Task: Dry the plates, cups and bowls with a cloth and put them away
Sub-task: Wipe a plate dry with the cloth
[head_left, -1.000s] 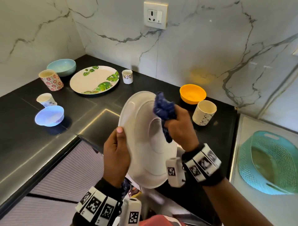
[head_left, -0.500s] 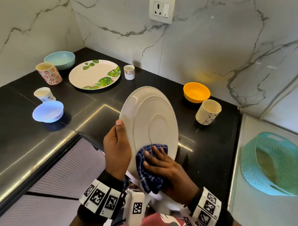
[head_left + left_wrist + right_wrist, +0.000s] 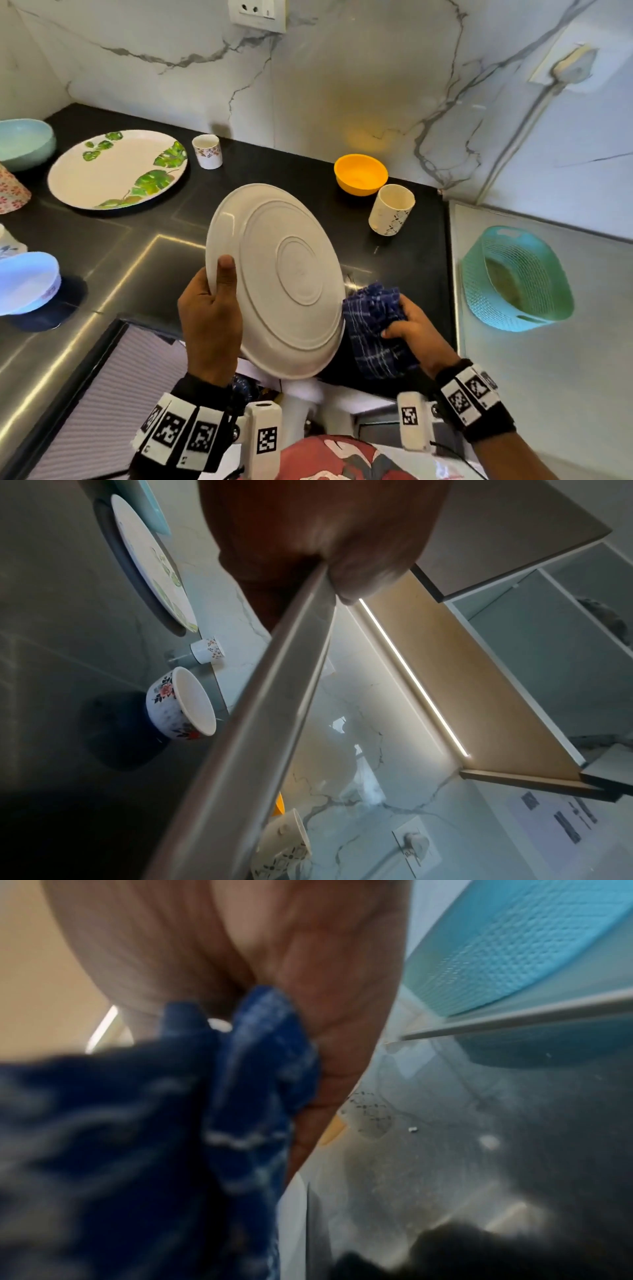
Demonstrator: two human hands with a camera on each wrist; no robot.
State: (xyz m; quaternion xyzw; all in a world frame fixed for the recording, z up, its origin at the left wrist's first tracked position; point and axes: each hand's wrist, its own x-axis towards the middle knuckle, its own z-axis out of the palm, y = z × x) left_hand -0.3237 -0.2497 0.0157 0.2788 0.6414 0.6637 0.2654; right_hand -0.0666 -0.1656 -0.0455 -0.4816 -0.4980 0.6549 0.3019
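My left hand (image 3: 212, 308) grips the left rim of a plain white plate (image 3: 284, 274), held tilted with its underside facing me; the thumb lies over the rim. The left wrist view shows the plate's edge (image 3: 274, 696) running out from that hand (image 3: 325, 547). My right hand (image 3: 407, 325) holds a bunched blue patterned cloth (image 3: 373, 318) just off the plate's right edge. The right wrist view shows the cloth (image 3: 205, 1123) in the palm (image 3: 308, 988), blurred. On the black counter (image 3: 137, 246) stand an orange bowl (image 3: 360, 174) and a patterned cup (image 3: 391, 214).
Left on the counter lie a leaf-print plate (image 3: 116, 168), a small floral cup (image 3: 207, 150), a pale green bowl (image 3: 24, 142), a pink floral cup (image 3: 10, 192) and a white bowl (image 3: 27, 281). A teal basket (image 3: 517, 277) sits in the sink at right.
My right hand wiped down the plate's underside with the cloth, then moved off past its right edge. My left hand kept its grip and tilted the plate flatter.
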